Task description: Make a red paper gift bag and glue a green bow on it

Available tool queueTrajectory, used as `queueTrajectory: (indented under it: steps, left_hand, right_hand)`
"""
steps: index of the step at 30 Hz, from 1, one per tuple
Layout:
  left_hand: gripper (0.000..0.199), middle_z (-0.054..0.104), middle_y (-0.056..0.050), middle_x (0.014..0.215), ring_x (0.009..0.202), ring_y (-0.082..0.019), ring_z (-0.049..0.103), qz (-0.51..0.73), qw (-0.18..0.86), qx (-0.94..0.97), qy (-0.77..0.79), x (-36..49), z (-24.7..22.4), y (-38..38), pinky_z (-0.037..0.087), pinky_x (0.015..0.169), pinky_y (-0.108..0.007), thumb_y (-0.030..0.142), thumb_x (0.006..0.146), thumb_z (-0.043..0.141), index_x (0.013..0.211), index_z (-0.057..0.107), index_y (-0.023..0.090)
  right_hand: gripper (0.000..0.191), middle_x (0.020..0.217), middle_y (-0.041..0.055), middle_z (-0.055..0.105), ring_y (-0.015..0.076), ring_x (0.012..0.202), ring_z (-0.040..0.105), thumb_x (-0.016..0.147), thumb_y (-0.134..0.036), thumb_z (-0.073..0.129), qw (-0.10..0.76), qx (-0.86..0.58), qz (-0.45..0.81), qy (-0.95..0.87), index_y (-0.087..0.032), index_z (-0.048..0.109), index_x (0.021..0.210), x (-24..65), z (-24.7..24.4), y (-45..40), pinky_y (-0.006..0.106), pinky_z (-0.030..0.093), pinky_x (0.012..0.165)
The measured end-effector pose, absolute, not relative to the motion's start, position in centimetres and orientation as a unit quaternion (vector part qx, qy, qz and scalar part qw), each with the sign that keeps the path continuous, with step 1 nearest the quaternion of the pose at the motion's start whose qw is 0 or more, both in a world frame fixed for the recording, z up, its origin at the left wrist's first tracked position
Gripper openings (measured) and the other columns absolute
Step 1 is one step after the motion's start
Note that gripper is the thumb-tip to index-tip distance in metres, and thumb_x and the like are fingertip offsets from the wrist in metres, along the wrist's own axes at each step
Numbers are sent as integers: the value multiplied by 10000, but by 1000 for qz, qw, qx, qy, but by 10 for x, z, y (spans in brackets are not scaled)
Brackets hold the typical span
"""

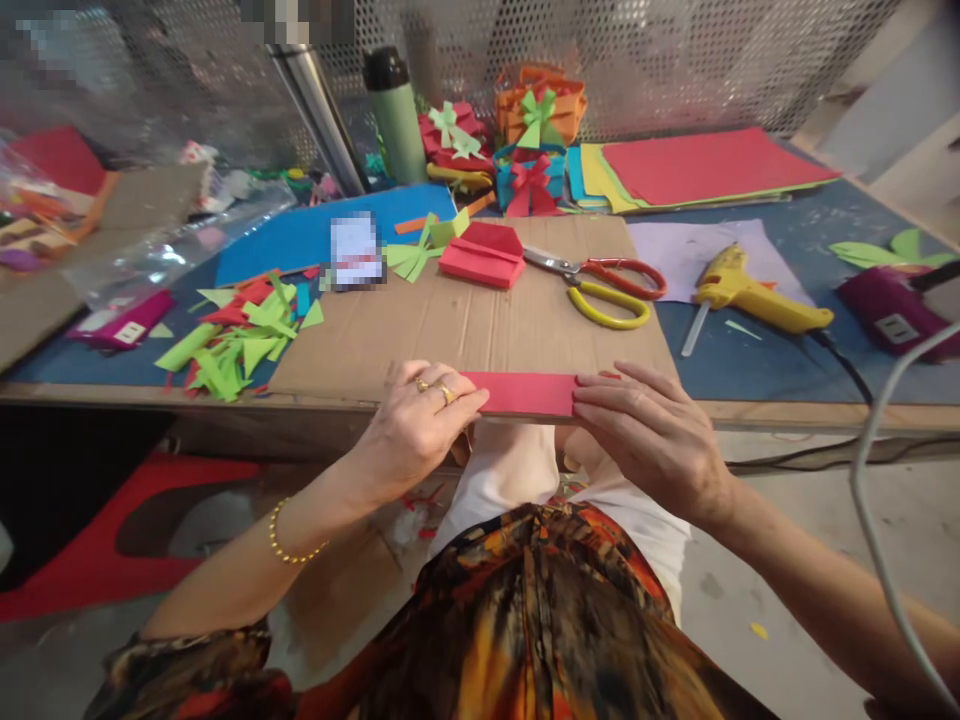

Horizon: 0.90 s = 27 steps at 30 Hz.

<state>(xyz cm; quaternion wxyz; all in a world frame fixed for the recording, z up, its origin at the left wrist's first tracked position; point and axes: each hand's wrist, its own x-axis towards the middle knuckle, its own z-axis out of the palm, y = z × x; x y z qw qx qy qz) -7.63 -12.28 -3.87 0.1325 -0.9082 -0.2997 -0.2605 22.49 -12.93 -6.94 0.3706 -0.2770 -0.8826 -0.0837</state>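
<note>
A red paper strip (528,394) lies along the front edge of the cardboard sheet (360,345). My left hand (427,415), with rings on it, is closed on the strip's left end, its fingertips pressed together. On the right end rests my right hand (651,425), its fingers stretched out nearly flat over the paper. Behind the strip sit a folded red paper piece (482,255) and scissors (611,295) with one red and one yellow handle loop.
Green and red paper scraps (240,335) lie at left. A yellow glue gun (757,295) is at right, its cord running over the table edge. Behind stand a green bottle (397,125), paper baskets (536,110) and stacked coloured sheets (712,165). A grey cable (862,480) hangs at far right.
</note>
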Motion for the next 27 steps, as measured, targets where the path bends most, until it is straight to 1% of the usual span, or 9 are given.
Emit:
queueTrajectory:
  steps: [4, 10, 12, 15, 17, 19, 22, 25, 27]
  left_hand:
    - [176, 776, -61, 972, 906, -206, 665, -258, 84, -908, -320, -80, -35, -121, 453, 827, -381, 134, 1059, 548, 1065, 717, 183]
    - [246, 732, -46, 866, 817, -200, 613, -254, 70, -902, -342, -75, -31, -118, 419, 799, -388, 181, 1077, 518, 936, 720, 193]
    - [255, 717, -48, 853, 811, -199, 610, -254, 52, -898, -356, -74, -31, -118, 415, 791, -386, 188, 1075, 521, 913, 718, 188]
    - [244, 716, -51, 869, 827, -200, 613, -257, 40, -893, -368, -72, -30, -119, 409, 785, -384, 172, 1065, 534, 893, 707, 182]
    - [235, 717, -54, 878, 838, -205, 611, -256, 44, -891, -373, -71, -29, -120, 410, 787, -386, 161, 1060, 537, 890, 698, 175]
    - [233, 711, -63, 876, 839, -212, 604, -250, 61, -892, -372, -69, -30, -121, 410, 784, -390, 155, 1058, 529, 888, 689, 165]
    - [252, 697, -68, 866, 838, -224, 587, -230, 97, -895, -370, -67, -31, -121, 401, 784, -398, 159, 1063, 508, 883, 684, 169]
    - [252, 693, -57, 858, 829, -216, 580, -228, 107, -895, -368, -67, -33, -121, 390, 791, -396, 168, 1068, 511, 888, 685, 181]
    - [241, 701, -50, 868, 833, -209, 582, -238, 89, -893, -372, -68, -33, -121, 389, 802, -393, 178, 1072, 518, 902, 688, 187]
  right_hand:
    - [205, 1088, 42, 833, 198, 1030, 791, 1000, -102, 630, 365, -301, -50, -880, -241, 693, 1138, 222, -61, -130, 446, 551, 1113]
    - [114, 1081, 88, 812, 238, 1021, 764, 1018, -200, 639, 321, -326, -69, -886, -214, 716, 1101, 216, -52, -134, 480, 536, 1082]
    - [135, 1043, 68, 803, 235, 980, 748, 1022, -200, 618, 303, -339, -79, -887, -241, 738, 1067, 214, -52, -132, 487, 522, 1067]
    - [200, 988, 41, 789, 212, 896, 712, 1016, -139, 579, 292, -341, -99, -888, -258, 740, 1011, 213, -51, -129, 471, 488, 1047]
    - [174, 974, 42, 786, 207, 862, 685, 1025, -147, 578, 287, -332, -115, -891, -243, 721, 996, 213, -49, -127, 451, 473, 1002]
    - [105, 971, 54, 785, 214, 846, 661, 1041, -228, 608, 280, -326, -126, -894, -226, 703, 998, 211, -45, -126, 432, 458, 916]
    - [136, 1023, 67, 786, 227, 867, 635, 1052, -334, 621, 261, -334, -130, -896, -224, 702, 1053, 204, -42, -126, 418, 410, 822]
    - [147, 1070, 63, 785, 230, 897, 613, 1067, -299, 585, 260, -329, -132, -898, -242, 719, 1092, 195, -44, -125, 415, 384, 812]
    - [170, 1022, 53, 780, 224, 875, 593, 1069, -240, 563, 272, -320, -133, -897, -251, 732, 1048, 190, -47, -121, 408, 374, 792]
